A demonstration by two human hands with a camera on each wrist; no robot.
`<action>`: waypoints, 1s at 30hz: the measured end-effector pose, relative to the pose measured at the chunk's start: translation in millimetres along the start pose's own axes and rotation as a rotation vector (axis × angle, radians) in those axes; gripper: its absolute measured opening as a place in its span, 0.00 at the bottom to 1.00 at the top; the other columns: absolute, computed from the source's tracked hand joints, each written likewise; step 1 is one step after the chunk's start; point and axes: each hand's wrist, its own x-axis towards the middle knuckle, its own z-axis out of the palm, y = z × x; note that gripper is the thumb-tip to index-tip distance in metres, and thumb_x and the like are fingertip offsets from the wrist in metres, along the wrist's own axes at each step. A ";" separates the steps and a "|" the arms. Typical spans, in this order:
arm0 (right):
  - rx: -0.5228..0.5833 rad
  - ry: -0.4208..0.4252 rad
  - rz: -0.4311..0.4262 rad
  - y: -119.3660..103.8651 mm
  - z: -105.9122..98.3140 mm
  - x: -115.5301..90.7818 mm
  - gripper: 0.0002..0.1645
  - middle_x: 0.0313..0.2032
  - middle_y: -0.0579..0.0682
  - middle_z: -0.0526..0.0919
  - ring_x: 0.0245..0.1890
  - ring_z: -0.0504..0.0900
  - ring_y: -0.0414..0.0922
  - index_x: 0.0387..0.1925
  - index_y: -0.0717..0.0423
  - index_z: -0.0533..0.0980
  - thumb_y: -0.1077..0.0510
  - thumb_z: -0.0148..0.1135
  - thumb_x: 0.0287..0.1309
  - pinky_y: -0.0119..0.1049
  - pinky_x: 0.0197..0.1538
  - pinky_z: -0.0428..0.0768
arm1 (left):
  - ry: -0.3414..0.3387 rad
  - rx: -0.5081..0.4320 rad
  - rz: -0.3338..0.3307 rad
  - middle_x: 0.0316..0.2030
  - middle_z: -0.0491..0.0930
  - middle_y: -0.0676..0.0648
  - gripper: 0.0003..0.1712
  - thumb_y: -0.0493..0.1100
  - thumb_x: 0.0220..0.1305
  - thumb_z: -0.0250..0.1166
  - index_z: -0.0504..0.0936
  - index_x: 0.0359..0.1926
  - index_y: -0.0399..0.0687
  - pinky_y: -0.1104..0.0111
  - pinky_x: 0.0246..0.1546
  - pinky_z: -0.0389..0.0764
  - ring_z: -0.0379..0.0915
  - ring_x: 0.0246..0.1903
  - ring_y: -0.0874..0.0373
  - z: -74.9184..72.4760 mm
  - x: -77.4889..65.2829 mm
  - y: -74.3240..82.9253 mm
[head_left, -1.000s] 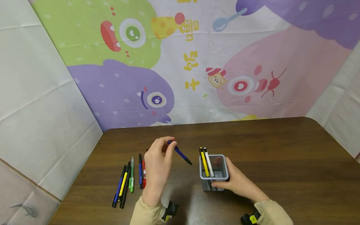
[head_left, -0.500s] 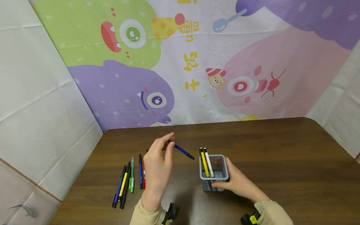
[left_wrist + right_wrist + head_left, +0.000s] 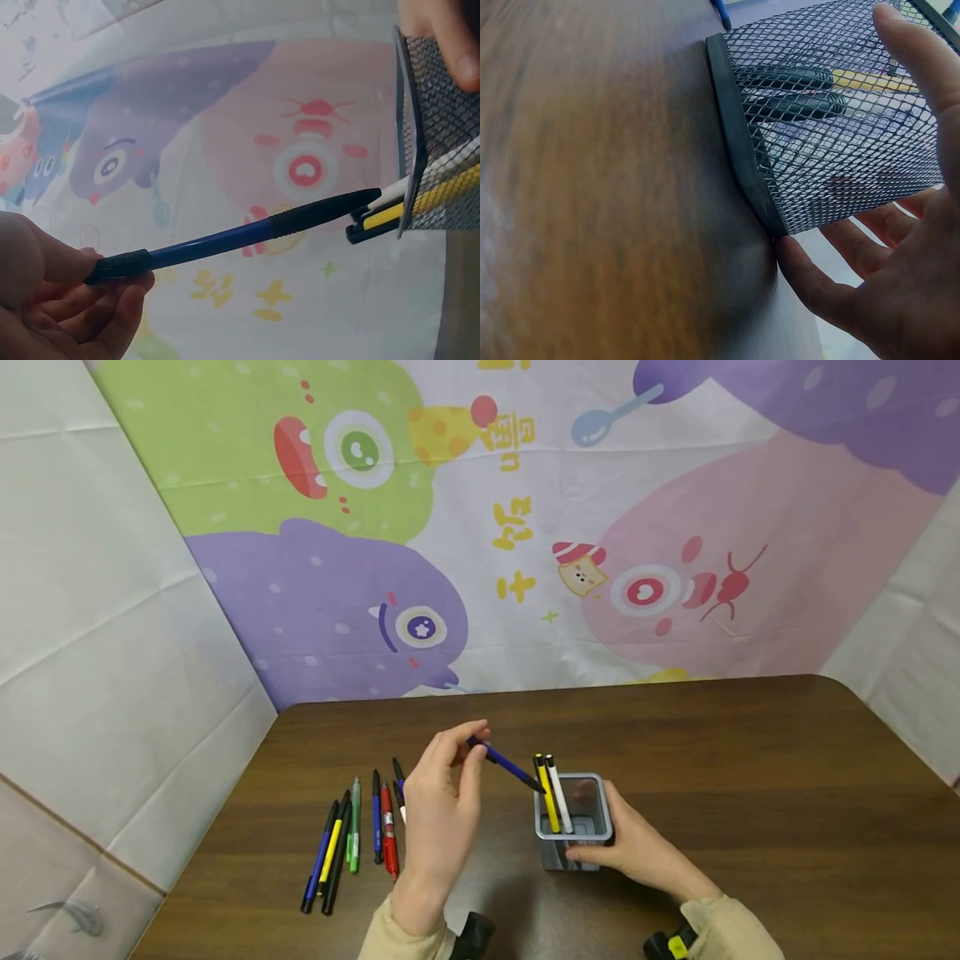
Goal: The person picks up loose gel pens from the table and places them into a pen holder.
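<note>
My left hand point(image 3: 442, 818) pinches a blue pen point(image 3: 513, 768) by one end between thumb and fingers. The pen slants down to the right, its black grip end point(image 3: 330, 210) overlapping the near-left rim area of the mesh pen holder point(image 3: 573, 837) in the head view. Inside that holder lean a yellow pen point(image 3: 548, 797) and a white pen point(image 3: 559, 802), both at its left side. Around the holder's right side my right hand point(image 3: 641, 843) keeps a grip, thumb point(image 3: 919, 56) on one mesh wall and fingers on another.
Left of my left hand several pens lie on the brown table point(image 3: 720, 777), including a green pen point(image 3: 355, 827), a red pen point(image 3: 388, 831) and blue ones point(image 3: 377, 818). One pen point(image 3: 399, 772) is partly hidden behind the left hand. A cartoon-printed cloth point(image 3: 510, 652) hangs behind the table.
The left hand has carried the blue pen rightward, so its black end now reaches the holder. More of the red pen shows. The right hand and holder stay about where they were.
</note>
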 end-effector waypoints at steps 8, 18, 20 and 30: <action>0.001 0.000 -0.006 0.7 0.1 0.0 0.47 0.56 0.58 0.68 0.49 0.73 0.51 0.61 0.52 0.54 0.50 0.70 0.42 0.41 0.44 0.76 | -0.077 -0.014 -0.059 0.35 0.81 0.52 0.09 0.41 0.60 0.59 0.74 0.42 0.44 0.69 0.31 0.77 0.74 0.31 0.66 10.1 -4.2 -1.6; -0.011 0.009 -0.033 2.4 0.4 0.4 0.48 0.55 0.58 0.69 0.49 0.73 0.50 0.60 0.53 0.54 0.48 0.70 0.42 0.45 0.47 0.74 | -0.140 -0.006 -0.036 0.32 0.77 0.52 0.09 0.43 0.59 0.61 0.76 0.39 0.45 0.68 0.29 0.77 0.72 0.30 0.67 14.9 -7.2 -1.0; -0.012 0.007 -0.034 2.4 0.3 0.3 0.48 0.55 0.58 0.69 0.49 0.73 0.50 0.61 0.53 0.54 0.48 0.70 0.42 0.45 0.47 0.74 | -0.147 0.004 -0.032 0.32 0.76 0.53 0.09 0.44 0.58 0.61 0.76 0.39 0.45 0.68 0.29 0.77 0.71 0.30 0.67 15.6 -7.9 -1.3; 0.015 -0.010 -0.030 0.4 -0.7 0.5 0.48 0.56 0.59 0.68 0.50 0.73 0.52 0.61 0.53 0.53 0.49 0.70 0.43 0.48 0.49 0.73 | -0.210 0.055 -0.058 0.29 0.74 0.56 0.08 0.47 0.56 0.63 0.75 0.31 0.49 0.71 0.26 0.76 0.70 0.28 0.67 18.2 -10.5 -0.6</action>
